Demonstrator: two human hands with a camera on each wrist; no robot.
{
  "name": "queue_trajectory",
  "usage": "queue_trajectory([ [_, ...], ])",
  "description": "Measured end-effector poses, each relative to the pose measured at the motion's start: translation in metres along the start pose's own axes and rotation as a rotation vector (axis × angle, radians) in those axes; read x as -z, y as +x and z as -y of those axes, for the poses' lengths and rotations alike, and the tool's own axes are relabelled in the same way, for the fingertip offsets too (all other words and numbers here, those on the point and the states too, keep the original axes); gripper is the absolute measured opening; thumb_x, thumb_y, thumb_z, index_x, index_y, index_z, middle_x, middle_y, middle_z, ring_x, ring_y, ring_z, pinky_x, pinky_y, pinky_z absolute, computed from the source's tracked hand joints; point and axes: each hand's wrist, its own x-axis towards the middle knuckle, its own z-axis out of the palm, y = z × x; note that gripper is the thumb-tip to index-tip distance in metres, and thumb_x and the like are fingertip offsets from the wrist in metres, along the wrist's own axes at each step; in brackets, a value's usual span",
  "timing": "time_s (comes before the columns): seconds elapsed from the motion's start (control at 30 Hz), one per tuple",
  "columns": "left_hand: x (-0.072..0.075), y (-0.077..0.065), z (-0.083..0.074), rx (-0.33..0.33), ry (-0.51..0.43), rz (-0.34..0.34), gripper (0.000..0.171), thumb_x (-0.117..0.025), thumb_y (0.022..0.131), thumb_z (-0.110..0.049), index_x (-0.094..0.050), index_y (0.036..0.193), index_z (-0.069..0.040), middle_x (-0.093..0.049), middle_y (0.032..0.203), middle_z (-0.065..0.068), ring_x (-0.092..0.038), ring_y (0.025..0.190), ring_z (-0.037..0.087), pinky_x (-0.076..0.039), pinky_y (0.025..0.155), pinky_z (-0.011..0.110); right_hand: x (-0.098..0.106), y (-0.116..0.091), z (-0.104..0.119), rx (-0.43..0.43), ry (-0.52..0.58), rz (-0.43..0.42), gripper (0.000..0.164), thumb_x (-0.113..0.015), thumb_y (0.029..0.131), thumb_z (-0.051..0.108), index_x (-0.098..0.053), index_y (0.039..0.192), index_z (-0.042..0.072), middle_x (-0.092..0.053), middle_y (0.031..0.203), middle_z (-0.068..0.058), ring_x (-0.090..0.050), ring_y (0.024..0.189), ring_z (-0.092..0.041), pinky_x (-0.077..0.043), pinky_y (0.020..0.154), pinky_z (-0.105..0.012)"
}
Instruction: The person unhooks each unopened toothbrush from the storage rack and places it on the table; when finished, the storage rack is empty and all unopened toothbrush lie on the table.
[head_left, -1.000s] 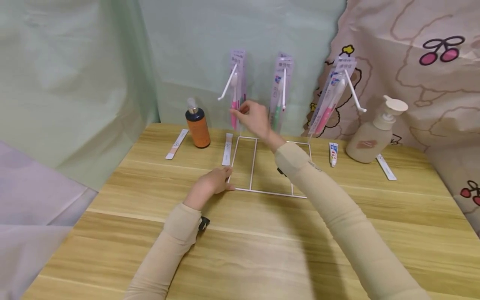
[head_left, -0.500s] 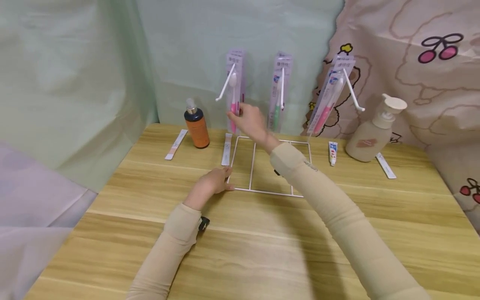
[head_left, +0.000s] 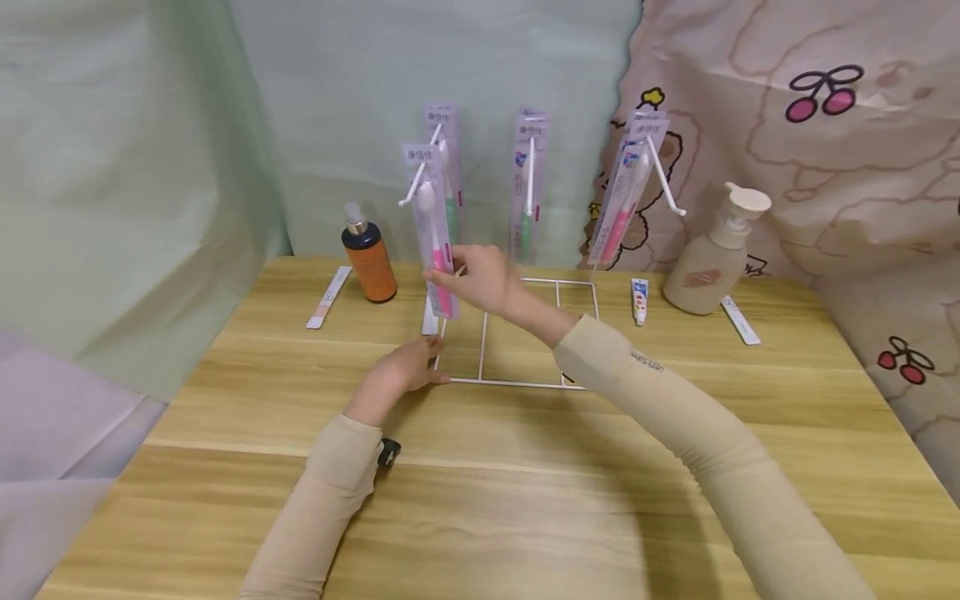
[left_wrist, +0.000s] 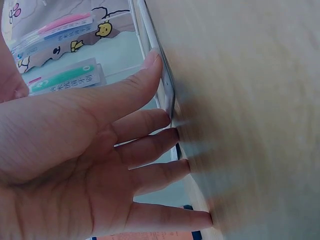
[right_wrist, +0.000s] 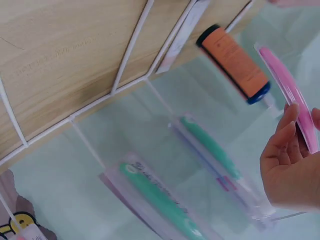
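My right hand (head_left: 483, 282) pinches the lower part of a packaged pink toothbrush (head_left: 438, 258) between thumb and fingers. The top of this pack overlaps the front of the left white hook (head_left: 414, 185) in the head view. Behind it a packaged green toothbrush (head_left: 454, 171) hangs on the same hook. My left hand (head_left: 405, 367) lies at the front left corner of the white wire rack (head_left: 517, 384). In the left wrist view its thumb (left_wrist: 150, 70) presses the wire, and the straight fingers reach down to the tabletop.
More packaged toothbrushes hang on the middle hook (head_left: 531, 179) and right hook (head_left: 663, 179). An orange bottle (head_left: 372, 271) stands left of the rack. To its right are a small toothpaste tube (head_left: 639, 302) and a beige pump bottle (head_left: 705, 271). Flat white sachets (head_left: 328, 297) lie on the table.
My right hand has drawn the pink toothbrush pack forward and down along the left hook, away from the green one behind it. My left hand stays on the rack corner. The head view has shifted slightly.
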Motion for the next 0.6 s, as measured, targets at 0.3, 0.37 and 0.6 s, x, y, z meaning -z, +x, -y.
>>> queue_trajectory([
  [0.3, -0.002, 0.0, 0.005, 0.018, 0.002, -0.005, 0.07, -0.061, 0.09, -0.031, -0.031, 0.143, 0.005, -0.038, 0.141, 0.028, -0.04, 0.127, 0.041, -0.034, 0.106, 0.049, 0.001, -0.036, 0.013, 0.078, -0.114, -0.001, 0.028, -0.062, 0.087, 0.045, -0.064, 0.08, 0.018, -0.066, 0.073, 0.005, -0.055, 0.059, -0.008, -0.039, 0.046, -0.02],
  [0.37, -0.003, 0.0, 0.006, -0.002, 0.0, -0.022, 0.067, -0.061, 0.09, -0.03, -0.035, 0.14, 0.006, -0.042, 0.137, 0.028, -0.043, 0.125, 0.041, -0.036, 0.104, 0.05, 0.001, -0.043, 0.015, 0.105, -0.105, -0.005, 0.027, -0.063, 0.087, 0.044, -0.065, 0.081, 0.018, -0.067, 0.075, 0.005, -0.057, 0.061, -0.006, -0.041, 0.048, -0.02],
  [0.6, -0.003, 0.0, 0.005, -0.055, -0.06, -0.08, 0.037, -0.063, 0.089, -0.018, -0.055, 0.117, 0.005, -0.059, 0.117, 0.025, -0.056, 0.108, 0.035, -0.044, 0.096, 0.046, 0.002, -0.063, 0.026, 0.139, -0.001, 0.019, 0.022, -0.067, 0.085, 0.037, -0.066, 0.083, 0.016, -0.069, 0.077, 0.006, -0.057, 0.058, -0.004, -0.042, 0.049, -0.018],
])
